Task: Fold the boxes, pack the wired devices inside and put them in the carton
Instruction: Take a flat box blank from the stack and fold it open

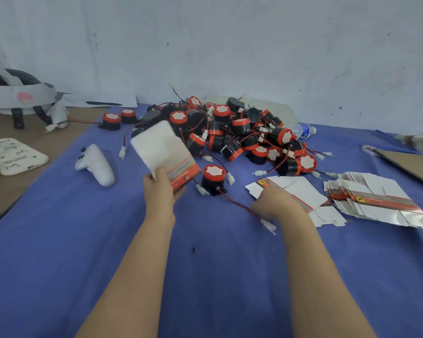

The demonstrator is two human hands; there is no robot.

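A: Begin from the left. What does your left hand (160, 189) have?

B: It holds a flat box blank (163, 152) by the lower edge, fingers closed on the orange printed end. The blank is thin white card, a little blurred, and its long axis leans up toward 11 o'clock from the hand. It is lifted over the blue cloth (59, 240), not yet opened into a box.

A: And which device is closest to you?

B: One single device (213, 178) stands on the cloth just beside the blank, at about 3 o'clock from your left hand. It is a short black cylinder with a red ring and a white scalloped face on top. Its thin red and black wire (239, 204) runs toward 4 o'clock, under your right wrist, and ends in a small white plug (268, 225). The big heap of devices (242, 132) lies behind, at 12 o'clock.

A: Your right hand (276, 202)?

B: It rests on a loose blank (296, 191) with fingers bent down; if they really pinch it, I cannot tell. The glossy stack of blanks (374, 200) is farther, at 3 o'clock.

A: So which hand takes the device?

B: I think both are near, with the left slightly nearer, but it is busy. The carton itself I cannot identify surely.
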